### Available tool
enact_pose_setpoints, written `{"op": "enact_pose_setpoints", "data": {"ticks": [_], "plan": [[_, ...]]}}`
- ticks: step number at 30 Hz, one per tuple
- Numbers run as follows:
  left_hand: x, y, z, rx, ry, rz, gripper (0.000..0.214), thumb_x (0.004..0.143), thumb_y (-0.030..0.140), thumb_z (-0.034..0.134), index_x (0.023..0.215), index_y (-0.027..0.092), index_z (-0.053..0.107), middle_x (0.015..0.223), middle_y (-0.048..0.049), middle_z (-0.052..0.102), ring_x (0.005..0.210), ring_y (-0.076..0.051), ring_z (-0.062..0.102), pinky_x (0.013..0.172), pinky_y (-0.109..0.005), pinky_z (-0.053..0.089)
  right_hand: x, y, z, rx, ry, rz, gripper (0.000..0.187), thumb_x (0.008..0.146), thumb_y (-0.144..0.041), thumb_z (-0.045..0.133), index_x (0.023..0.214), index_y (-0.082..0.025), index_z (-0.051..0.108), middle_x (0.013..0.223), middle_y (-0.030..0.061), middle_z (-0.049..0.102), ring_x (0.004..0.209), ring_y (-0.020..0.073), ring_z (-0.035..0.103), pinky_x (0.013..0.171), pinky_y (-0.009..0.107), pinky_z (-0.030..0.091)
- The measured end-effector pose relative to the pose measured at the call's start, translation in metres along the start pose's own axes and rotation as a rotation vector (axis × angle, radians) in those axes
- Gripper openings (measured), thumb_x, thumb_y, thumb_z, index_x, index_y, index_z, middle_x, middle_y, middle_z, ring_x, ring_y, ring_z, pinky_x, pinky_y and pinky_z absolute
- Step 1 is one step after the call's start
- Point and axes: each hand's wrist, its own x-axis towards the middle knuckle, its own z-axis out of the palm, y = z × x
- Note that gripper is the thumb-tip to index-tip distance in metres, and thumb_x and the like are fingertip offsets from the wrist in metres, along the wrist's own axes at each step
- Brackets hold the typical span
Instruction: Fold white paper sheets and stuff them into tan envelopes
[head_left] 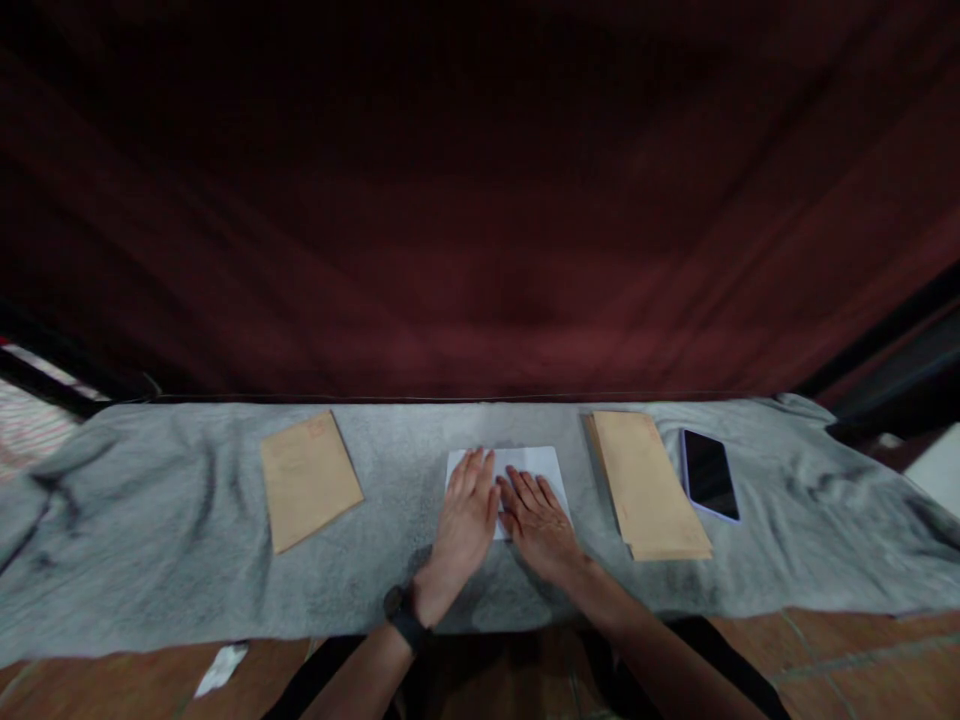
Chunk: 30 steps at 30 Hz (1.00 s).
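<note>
In the lower middle of the frame, a sheet of white paper [536, 460] lies on a grey cloth [405, 470], under both hands. The left hand [465, 510] is palm down over its left part, fingers straight and close together; the right hand [538, 520] lies palm down over the right part, fingers a little spread. Neither is clenched; both press or rest flat, grasping nothing that shows. Whether the paper is folded or layered, I cannot tell.

The likeliest trouble is the paper slipping or turning, since the cloth beneath is soft and wrinkled; uneven pressure from the two hands could crease it crookedly, and a ruck in the cloth could leave a mark.

At lower left lies a brown envelope [309, 482], well apart from the hands. Right of centre is a stack of brown envelopes [651, 488], its edges uneven, with a phone [710, 474] just beside it; a tug on the cloth or a careless right forearm could spread the stack or shift the phone
</note>
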Motion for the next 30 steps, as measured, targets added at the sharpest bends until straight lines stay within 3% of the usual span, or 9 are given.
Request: {"op": "enact_pose_setpoints", "data": {"ticks": [2,7,13,18,30], "plan": [[-0.002,0.009,0.016,0.036,-0.084,0.079,0.053,0.102,0.035,0.034,0.152,0.017,0.033,0.157,-0.0134,0.041,0.148,-0.027,0.032,0.117,-0.05,0.035,0.0,0.0,0.003,-0.009,0.006,-0.003,0.054,0.099,-0.019,0.04,0.153,-0.019,0.037,0.157,0.0101,0.039,0.146,0.0258,0.035,0.121,0.051,0.027],[-0.004,0.01,0.034,0.127,-0.14,0.057,0.059,0.103,0.045,0.032,0.152,0.014,0.035,0.156,-0.0147,0.042,0.148,-0.026,0.032,0.121,-0.05,0.03,-0.001,0.004,0.003,-0.028,0.053,0.016,0.056,0.097,-0.014,0.035,0.154,-0.015,0.036,0.158,0.0105,0.038,0.147,0.024,0.033,0.121,0.049,0.027],[-0.002,-0.009,0.029,0.176,-0.136,-0.035,0.061,0.102,0.044,0.032,0.151,0.007,0.036,0.157,-0.0183,0.038,0.149,-0.027,0.029,0.121,-0.048,0.028,-0.003,0.022,-0.001,-0.032,0.103,0.1,0.051,0.103,-0.027,0.036,0.153,-0.015,0.038,0.158,0.0137,0.036,0.147,0.0264,0.033,0.119,0.05,0.029],[-0.007,-0.024,0.025,0.225,-0.107,-0.09,0.06,0.102,0.043,0.031,0.152,0.01,0.036,0.157,-0.0168,0.039,0.149,-0.027,0.03,0.121,-0.049,0.027,-0.009,0.036,-0.003,-0.032,0.09,0.143,0.054,0.104,-0.035,0.034,0.153,-0.013,0.036,0.158,0.0146,0.036,0.147,0.027,0.032,0.119,0.05,0.028],[-0.015,-0.037,0.006,0.377,-0.152,-0.204,0.059,0.102,0.038,0.028,0.153,0.009,0.036,0.158,-0.0145,0.038,0.149,-0.028,0.03,0.122,-0.049,0.026,-0.019,0.046,-0.012,-0.155,0.027,0.198,0.06,0.105,-0.043,0.026,0.153,-0.008,0.035,0.158,0.0154,0.037,0.147,0.0279,0.032,0.119,0.047,0.028]]}}
